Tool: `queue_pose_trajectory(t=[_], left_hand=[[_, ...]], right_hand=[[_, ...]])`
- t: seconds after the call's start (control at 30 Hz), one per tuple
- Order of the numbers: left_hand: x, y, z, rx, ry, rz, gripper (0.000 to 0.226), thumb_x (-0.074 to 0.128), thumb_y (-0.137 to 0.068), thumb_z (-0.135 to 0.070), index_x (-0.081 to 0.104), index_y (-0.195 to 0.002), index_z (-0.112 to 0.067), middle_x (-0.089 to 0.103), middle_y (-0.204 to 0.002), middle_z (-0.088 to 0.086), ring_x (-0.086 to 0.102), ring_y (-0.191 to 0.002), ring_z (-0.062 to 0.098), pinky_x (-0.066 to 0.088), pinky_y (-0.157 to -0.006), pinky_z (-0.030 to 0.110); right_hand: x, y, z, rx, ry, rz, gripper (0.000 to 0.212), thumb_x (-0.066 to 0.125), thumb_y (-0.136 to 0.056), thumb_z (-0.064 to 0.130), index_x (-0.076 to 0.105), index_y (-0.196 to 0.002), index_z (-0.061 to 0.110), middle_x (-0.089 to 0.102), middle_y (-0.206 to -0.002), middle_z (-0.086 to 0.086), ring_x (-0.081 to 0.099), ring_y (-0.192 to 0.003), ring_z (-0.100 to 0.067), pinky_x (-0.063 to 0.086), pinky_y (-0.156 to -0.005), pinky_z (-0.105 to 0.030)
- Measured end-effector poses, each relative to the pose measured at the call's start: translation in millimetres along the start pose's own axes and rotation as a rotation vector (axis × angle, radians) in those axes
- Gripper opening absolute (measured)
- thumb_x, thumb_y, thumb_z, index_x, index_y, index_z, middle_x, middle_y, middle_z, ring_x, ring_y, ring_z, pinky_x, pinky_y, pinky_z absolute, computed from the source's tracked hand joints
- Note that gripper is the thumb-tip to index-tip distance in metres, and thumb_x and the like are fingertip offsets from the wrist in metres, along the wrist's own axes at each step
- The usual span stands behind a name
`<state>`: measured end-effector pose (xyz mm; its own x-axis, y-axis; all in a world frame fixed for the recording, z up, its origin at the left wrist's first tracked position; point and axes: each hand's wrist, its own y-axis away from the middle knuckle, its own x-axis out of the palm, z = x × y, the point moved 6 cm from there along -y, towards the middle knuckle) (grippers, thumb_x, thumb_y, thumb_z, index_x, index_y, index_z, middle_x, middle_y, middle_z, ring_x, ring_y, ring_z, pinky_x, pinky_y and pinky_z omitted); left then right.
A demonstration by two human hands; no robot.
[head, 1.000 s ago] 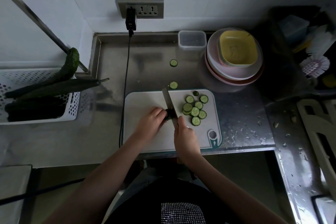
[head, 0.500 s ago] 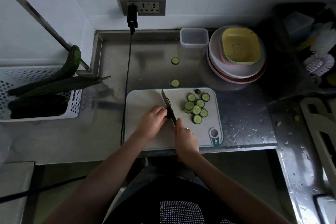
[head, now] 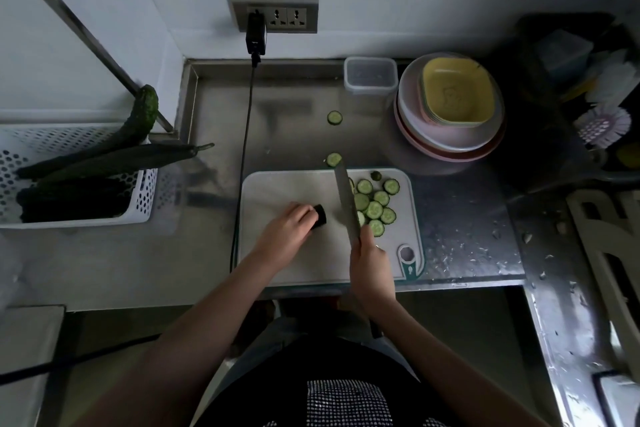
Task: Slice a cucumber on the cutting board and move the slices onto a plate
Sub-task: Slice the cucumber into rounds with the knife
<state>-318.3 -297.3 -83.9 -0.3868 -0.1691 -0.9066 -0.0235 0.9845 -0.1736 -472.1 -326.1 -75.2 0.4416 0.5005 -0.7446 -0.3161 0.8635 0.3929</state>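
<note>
A short dark-green cucumber stub [head: 319, 216] is pinned to the white plastic cutting board [head: 277, 191] under the curled fingers of the left hand [head: 289, 229], steadying it for cutting. Just right, a long steel knife [head: 346, 204] is gripped by the right hand [head: 371, 262], its blade fencing off the pale-green round slices [head: 375, 206] heaped for transfer; the stacked pink and yellow plates [head: 450, 104] sit beyond.

**Cucumber, board, plates: state at this moment**

Cucumber stub [head: 319, 216]: short, dark-skinned, lying near the cutting board's centre, cut face toward the right edge. Cutting board [head: 294, 263]: white, rounded corners, teal handle corner at near right, set at the counter's front edge. Slices [head: 375, 206]: pale green rounds, overlapping in a loose cluster by the board's far right corner. Two stray slices [head: 334, 117] lie on the counter beyond the board's far edge. Stacked plates [head: 446, 140] stand at the counter's back right.
</note>
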Motion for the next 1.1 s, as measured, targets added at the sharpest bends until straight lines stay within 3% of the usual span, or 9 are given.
queue_pose_trajectory(t=[0.27, 0.57, 0.7, 0.83, 1.0, 1.1], left_hand=[[-7, 0, -4, 0.017, 0.04, -0.045, 0.029, 0.079, -0.063, 0.004, 0.064, -0.087, -0.002, 0.063, -0.088, 0.011, 0.045, -0.092, 0.02, 0.055, -0.051, 0.035], [-6, 0, -3, -0.001, 0.021, -0.036, 0.035, 0.08, -0.055, 0.009, 0.065, -0.085, -0.002, 0.064, -0.087, 0.012, 0.045, -0.092, 0.02, 0.055, -0.055, 0.033], [-3, 1, -1, -0.026, 0.027, -0.01, 0.036, 0.078, -0.053, 0.012, 0.064, -0.083, -0.003, 0.064, -0.089, 0.011, 0.056, -0.091, 0.025, 0.056, -0.057, 0.035], [-3, 1, 2, -0.04, 0.041, -0.013, 0.033, 0.079, -0.056, 0.009, 0.064, -0.083, -0.004, 0.062, -0.088, 0.01, 0.046, -0.091, 0.02, 0.055, -0.057, 0.034], [-5, 4, 1, -0.013, 0.071, 0.018, 0.034, 0.078, -0.06, 0.006, 0.063, -0.089, -0.003, 0.061, -0.094, 0.011, 0.045, -0.095, 0.02, 0.057, -0.058, 0.037], [-2, 7, 5, 0.026, 0.011, 0.052, 0.041, 0.078, -0.059, 0.007, 0.062, -0.095, -0.005, 0.059, -0.099, 0.009, 0.047, -0.099, 0.021, 0.057, -0.055, 0.036]], right_hand=[[11, 6, 23, -0.107, 0.016, 0.039, 0.013, 0.032, -0.101, 0.019, 0.035, -0.112, 0.015, 0.062, -0.077, -0.019, 0.059, -0.07, -0.038, 0.051, -0.059, -0.046], [18, 10, 26, -0.051, 0.085, 0.057, 0.016, 0.03, -0.101, 0.018, 0.033, -0.116, 0.013, 0.063, -0.087, -0.018, 0.061, -0.079, -0.037, 0.047, -0.061, -0.041], [28, 8, 20, -0.007, 0.154, 0.11, 0.011, 0.029, -0.098, 0.011, 0.03, -0.109, 0.014, 0.062, -0.092, -0.018, 0.061, -0.084, -0.037, 0.044, -0.066, -0.041], [35, 6, 16, 0.024, 0.181, 0.134, 0.021, 0.029, -0.097, 0.009, 0.03, -0.117, 0.014, 0.062, -0.097, -0.019, 0.061, -0.087, -0.036, 0.046, -0.07, -0.043], [24, 2, 15, 0.038, -0.023, 0.143, 0.007, 0.034, -0.099, 0.017, 0.038, -0.103, 0.011, 0.062, -0.089, -0.019, 0.06, -0.082, -0.037, 0.049, -0.069, -0.044], [12, 1, 8, 0.036, -0.028, 0.113, 0.015, 0.034, -0.1, 0.02, 0.042, -0.109, 0.012, 0.062, -0.088, -0.019, 0.06, -0.08, -0.038, 0.05, -0.068, -0.044]])
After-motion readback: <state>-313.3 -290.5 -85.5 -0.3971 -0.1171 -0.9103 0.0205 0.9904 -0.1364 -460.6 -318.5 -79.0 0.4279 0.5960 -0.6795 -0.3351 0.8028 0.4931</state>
